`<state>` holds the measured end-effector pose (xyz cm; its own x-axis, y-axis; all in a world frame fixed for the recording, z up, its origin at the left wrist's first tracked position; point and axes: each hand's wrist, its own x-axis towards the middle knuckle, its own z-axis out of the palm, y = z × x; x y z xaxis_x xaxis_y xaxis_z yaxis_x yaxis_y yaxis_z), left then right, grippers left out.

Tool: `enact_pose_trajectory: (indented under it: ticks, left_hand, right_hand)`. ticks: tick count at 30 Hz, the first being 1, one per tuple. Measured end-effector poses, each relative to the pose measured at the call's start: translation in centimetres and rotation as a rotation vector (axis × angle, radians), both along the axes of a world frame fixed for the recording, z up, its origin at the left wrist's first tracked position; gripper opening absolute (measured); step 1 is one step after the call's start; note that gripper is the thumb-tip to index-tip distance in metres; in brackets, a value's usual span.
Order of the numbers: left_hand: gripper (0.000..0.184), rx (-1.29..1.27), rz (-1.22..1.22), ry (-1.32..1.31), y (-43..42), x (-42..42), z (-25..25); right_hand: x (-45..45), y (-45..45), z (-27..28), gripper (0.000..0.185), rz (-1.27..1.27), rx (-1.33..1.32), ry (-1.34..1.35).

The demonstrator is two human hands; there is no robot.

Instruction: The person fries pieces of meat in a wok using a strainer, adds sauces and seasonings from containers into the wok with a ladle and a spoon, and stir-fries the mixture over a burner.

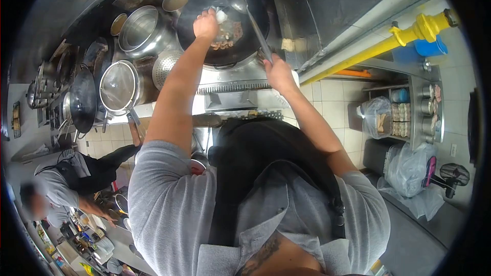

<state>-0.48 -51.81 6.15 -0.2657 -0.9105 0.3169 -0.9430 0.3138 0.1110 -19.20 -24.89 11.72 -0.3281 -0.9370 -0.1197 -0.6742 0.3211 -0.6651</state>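
Observation:
My right hand (280,73) grips the end of a long metal ladle (258,31), whose bowl hangs over the far side of a large dark wok (262,18). Over the wok's left part, my left hand (205,24) is closed with its fingers bent. A small white thing (221,16) shows at its fingertips; I cannot make out what it is. Below that, browned pieces of food (227,37) lie in the wok, with haze around them.
Left of the wok stand a steel pot (139,29), a perforated skimmer (164,69), a round strainer (117,86) and a black wok (83,97). A yellow pipe (373,48) runs along the right. At lower left another person (66,174) works at a counter.

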Motion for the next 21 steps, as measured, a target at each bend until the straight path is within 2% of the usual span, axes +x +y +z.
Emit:
enact_pose_trajectory:
  ticks: [2,5,8,10,12,13,15,18,21]
  left_hand:
    - [0.033,-0.104,-0.147,-0.119,0.1,0.0,0.1]
    - [0.032,-0.153,-0.154,-0.117,1.2,0.1,1.9]
    - [0.030,-0.157,-0.189,-0.128,3.0,-1.8,1.5]
    - [0.034,-0.152,-0.157,-0.130,3.1,-2.6,1.1]
    - [0.034,-0.065,0.123,-0.059,3.4,-1.9,1.6]
    - [0.028,-0.059,0.176,-0.019,3.6,-1.4,1.9]
    - [0.024,-0.052,0.195,-0.036,4.7,-1.6,2.0]
    - [0.018,-0.063,0.084,-0.077,7.0,-3.8,2.0]
    - [0.028,-0.040,0.254,0.011,6.4,-2.0,1.1]
  right_hand:
    - [-0.4,-0.4,-0.8,0.032,-0.007,-0.017,0.008]
    - [-0.3,-1.0,-1.4,0.032,-0.020,0.014,-0.010]
    - [0.2,-0.8,1.0,0.032,0.046,0.006,-0.069]
    - [-1.0,-1.7,-0.4,0.032,0.111,0.001,-0.072]
    - [-1.6,-2.2,-2.6,0.035,0.134,-0.035,-0.110]
    - [-1.8,-2.1,-3.0,0.035,0.145,-0.038,-0.112]
    - [-1.7,-1.8,-3.6,0.035,0.067,-0.058,-0.077]
    - [-2.1,-1.9,-1.7,0.033,0.208,-0.015,-0.082]
    - [-3.3,-2.1,-3.8,0.031,0.273,-0.098,-0.085]
